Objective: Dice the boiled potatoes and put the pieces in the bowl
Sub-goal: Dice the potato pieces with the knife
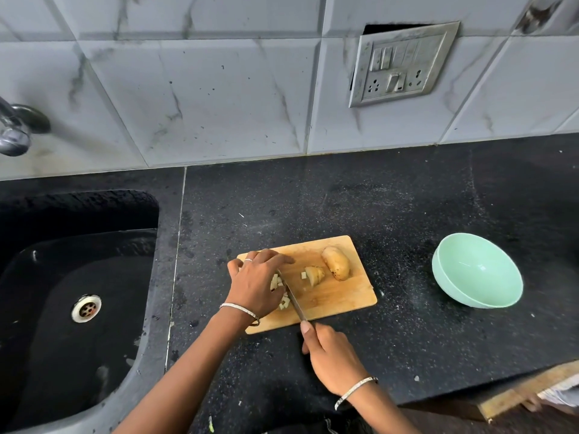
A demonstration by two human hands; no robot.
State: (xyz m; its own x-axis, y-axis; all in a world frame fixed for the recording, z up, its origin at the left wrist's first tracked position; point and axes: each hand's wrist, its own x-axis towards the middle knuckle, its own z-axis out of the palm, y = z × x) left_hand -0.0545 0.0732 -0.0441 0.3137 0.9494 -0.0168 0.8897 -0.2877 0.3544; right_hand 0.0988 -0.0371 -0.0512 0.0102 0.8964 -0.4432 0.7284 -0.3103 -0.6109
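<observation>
Right now I see both hands at a wooden cutting board (340, 297) that lies on the black speckled surface (344, 198). My left hand (255, 278) lies palm down over the board's left part, fingers spread, covering a small heap of diced pieces (283, 301). Only a few pale cubes show at its edge, so I cannot tell how many lie beneath.

My right hand (332, 355) is curled round the handle of a knife (293, 299), with the forefinger stretched along the back of the blade. The blade runs slantwise across the board, just beside the left hand and touching the heap.

Further right on the board sits a cut potato chunk (315, 275) with one loose cube (303, 275) just beside it. A whole potato (336, 263), skin on, lies near the board's far right corner.

A mint-green bowl (476, 270) stands on the surface, well apart from the board, to its right.

A dark sink (78, 277) with a metal drain is sunk in at the left, and a tap (15, 130) juts from the tiled wall above it. A grey switch plate (404, 64) hangs on the tiles. Each wrist wears a thin metal bangle.
</observation>
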